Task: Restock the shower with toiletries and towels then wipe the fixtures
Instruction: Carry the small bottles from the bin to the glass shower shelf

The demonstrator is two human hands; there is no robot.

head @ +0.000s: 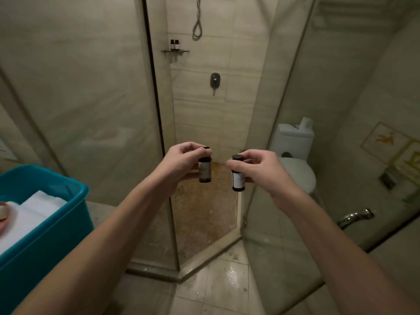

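Toiletry bottle (205, 171), small and dark, is pinched at its cap by the left hand (184, 161) before the open shower doorway. The right hand (258, 170) grips a second bottle (238, 178) near it. Two small bottles (174, 44) stand on the corner shelf (181, 51) inside. White towels (36, 208) lie in the blue tub (56, 223).

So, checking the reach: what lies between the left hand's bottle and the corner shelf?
Head view: only bare tiled wall shows between that bottle and the corner shelf; the mixer valve sits off to the right.
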